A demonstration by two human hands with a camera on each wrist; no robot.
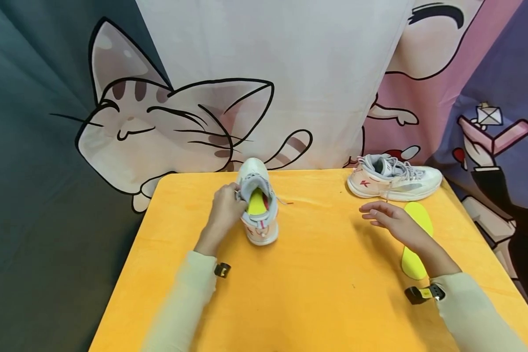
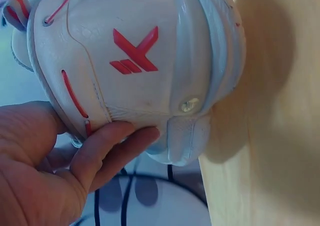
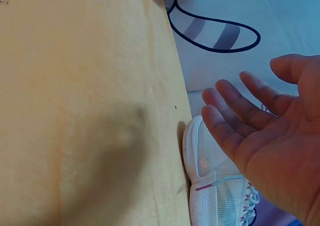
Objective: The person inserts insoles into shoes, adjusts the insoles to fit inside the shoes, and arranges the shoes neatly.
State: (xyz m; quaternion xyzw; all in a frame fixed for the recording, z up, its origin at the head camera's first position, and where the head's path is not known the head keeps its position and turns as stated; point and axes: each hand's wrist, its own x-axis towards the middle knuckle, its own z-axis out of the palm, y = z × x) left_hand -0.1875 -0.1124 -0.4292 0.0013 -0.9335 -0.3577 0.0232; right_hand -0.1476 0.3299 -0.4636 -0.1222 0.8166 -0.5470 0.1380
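A white sneaker (image 1: 264, 231) stands on the table left of centre, its toe pointing away from me. Inside its opening shows a yellow insole (image 1: 257, 202). My left hand (image 1: 226, 206) holds the left side of this shoe by its collar. In the left wrist view, the thumb goes over the collar edge and the fingers lie against the outer side, below a red logo (image 2: 137, 53). My right hand (image 1: 393, 221) hovers over the table with fingers loosely extended, holding nothing. Beneath and beside it lies a second yellow insole (image 1: 422, 222), partly covered by the hand and wrist.
Another white sneaker (image 1: 405, 183) with laces stands at the table's back right, toe to the right. The yellow table (image 1: 299, 303) ends at the back against a printed cloth (image 1: 325, 88) with a cartoon cat. Both wrists wear black straps.
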